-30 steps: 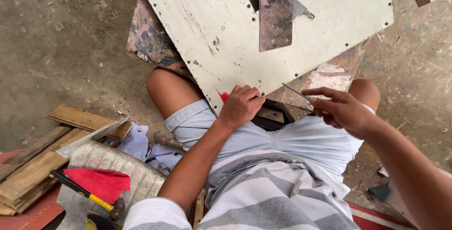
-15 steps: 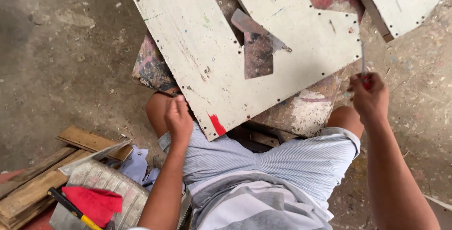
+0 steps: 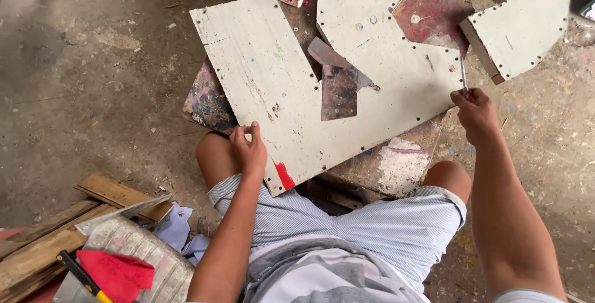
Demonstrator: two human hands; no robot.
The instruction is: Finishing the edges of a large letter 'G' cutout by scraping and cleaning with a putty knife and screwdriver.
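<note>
The left hand (image 3: 250, 149) grips the edge of the board (image 3: 291, 92), which lies over the knees. The right hand (image 3: 476, 112) clenches a thin tool (image 3: 463, 75) upright on it. The tool may slip if the board shifts.

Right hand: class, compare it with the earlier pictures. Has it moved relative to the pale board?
Yes. The right hand, holding a thin tool, has moved from the pale board's near edge by the lap out to its far right side.

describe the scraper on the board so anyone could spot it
Find the big pale board lying in front of the seated person's knees. Near its middle lies the scraper, flat, dark and wide-bladed. It is the only loose tool resting on the board.
</note>
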